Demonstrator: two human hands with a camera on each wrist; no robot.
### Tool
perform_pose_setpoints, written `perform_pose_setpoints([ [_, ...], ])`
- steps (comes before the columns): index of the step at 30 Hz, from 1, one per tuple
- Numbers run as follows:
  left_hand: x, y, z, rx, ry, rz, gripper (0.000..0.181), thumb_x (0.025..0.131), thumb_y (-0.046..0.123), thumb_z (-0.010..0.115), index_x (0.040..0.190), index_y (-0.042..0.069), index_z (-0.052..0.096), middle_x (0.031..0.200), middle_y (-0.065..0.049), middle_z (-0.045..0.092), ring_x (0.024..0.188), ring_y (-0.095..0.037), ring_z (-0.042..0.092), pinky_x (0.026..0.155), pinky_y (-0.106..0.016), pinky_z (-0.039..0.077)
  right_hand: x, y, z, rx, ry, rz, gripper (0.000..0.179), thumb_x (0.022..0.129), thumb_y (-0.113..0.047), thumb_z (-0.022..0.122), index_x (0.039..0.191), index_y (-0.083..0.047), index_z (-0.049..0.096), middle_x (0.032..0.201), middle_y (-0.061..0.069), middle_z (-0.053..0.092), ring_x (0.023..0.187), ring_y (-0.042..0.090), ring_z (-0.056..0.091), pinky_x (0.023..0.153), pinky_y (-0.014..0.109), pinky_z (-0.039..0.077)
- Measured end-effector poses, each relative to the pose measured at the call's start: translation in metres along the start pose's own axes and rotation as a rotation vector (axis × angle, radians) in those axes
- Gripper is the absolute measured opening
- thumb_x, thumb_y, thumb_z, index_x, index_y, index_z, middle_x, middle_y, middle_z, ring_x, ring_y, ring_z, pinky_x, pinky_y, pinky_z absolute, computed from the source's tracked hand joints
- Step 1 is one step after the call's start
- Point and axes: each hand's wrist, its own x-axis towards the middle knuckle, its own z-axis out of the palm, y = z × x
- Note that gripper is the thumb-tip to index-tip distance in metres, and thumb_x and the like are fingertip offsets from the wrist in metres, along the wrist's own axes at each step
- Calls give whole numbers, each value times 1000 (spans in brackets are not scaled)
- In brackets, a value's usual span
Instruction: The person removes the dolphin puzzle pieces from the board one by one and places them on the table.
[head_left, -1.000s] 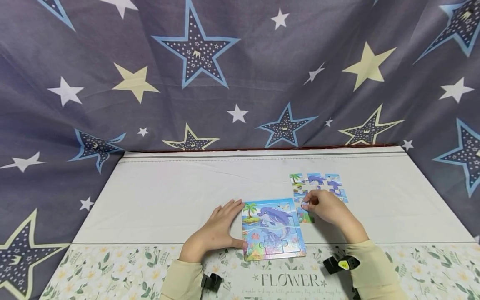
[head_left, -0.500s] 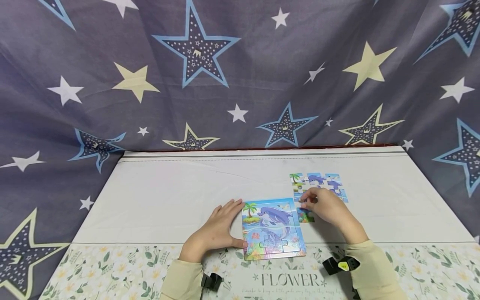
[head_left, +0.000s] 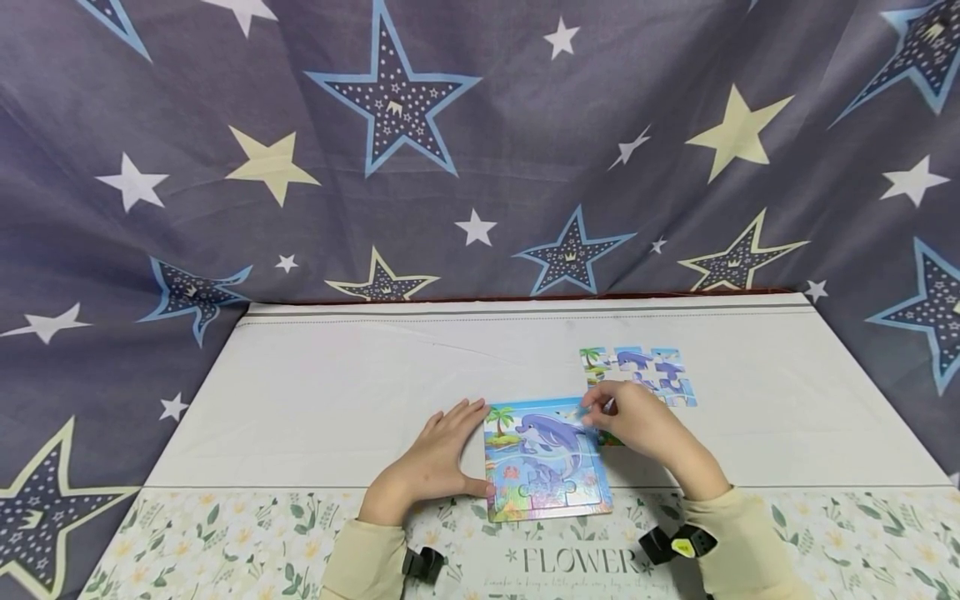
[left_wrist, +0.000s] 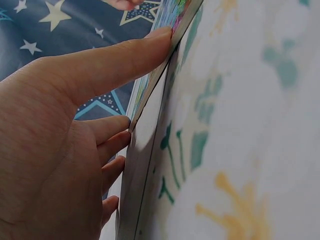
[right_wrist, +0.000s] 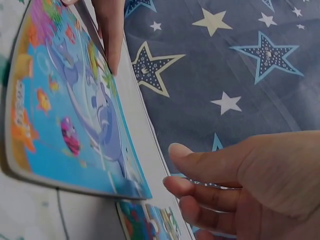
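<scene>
A square dolphin puzzle board [head_left: 543,467] lies flat, with jigsaw seams showing along its lower part. At its left edge, my left hand [head_left: 435,462] is spread, thumb on the lower border and fingertips at the upper corner. In the left wrist view, the thumb [left_wrist: 120,62] presses the board's edge. My right hand [head_left: 637,417] hovers by the board's upper right corner. Its thumb and index finger stand slightly apart in the right wrist view, with nothing visible between them. Loose puzzle pieces [head_left: 632,358] lie in rows behind this hand, which hides some of them.
A pale tabletop [head_left: 375,358] extends behind the board, and a floral printed cloth [head_left: 247,533] covers the near side. At the back hangs a dark star-patterned curtain [head_left: 465,167]. Each wrist wears a black strapped device.
My right hand has moved left from the loose pieces toward the board's upper right corner; earlier its fingers were at a small piece. The left hand and the board have stayed put.
</scene>
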Motion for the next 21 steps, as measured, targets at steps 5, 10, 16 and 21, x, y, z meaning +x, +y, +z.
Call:
perform_pose_setpoints([
  [5, 0, 0, 0, 0, 0, -1, 107, 69, 41, 87, 154, 5, 33, 161, -11, 26, 150, -31, 15, 120, -56, 7, -1, -6, 3, 3, -25, -25, 10, 92, -9, 70, 101, -4, 69, 82, -2, 62, 65, 12, 54, 55, 30, 47],
  [10, 0, 1, 0, -11, -3, -4, 107, 69, 41, 87, 154, 5, 33, 161, -11, 26, 150, -31, 15, 120, -56, 7, -3, -13, 8, -18, -38, -55, 10, 91, -11, 71, 100, -7, 70, 80, -5, 62, 65, 10, 54, 56, 28, 46],
  [16, 0, 2, -2, -29, -8, -7, 109, 68, 41, 88, 154, 4, 32, 161, -12, 25, 150, -31, 14, 120, -56, 6, -5, -17, 13, -21, -67, -90, 9, 92, -13, 71, 100, -9, 70, 80, -6, 59, 65, 11, 51, 54, 28, 44],
  [21, 0, 2, -2, -30, -10, -8, 109, 68, 42, 88, 154, 4, 32, 161, -12, 25, 150, -31, 14, 120, -56, 5, -3, -14, 17, 0, -120, -140, 11, 92, -12, 71, 102, -8, 70, 78, -8, 59, 63, 9, 51, 55, 26, 45],
])
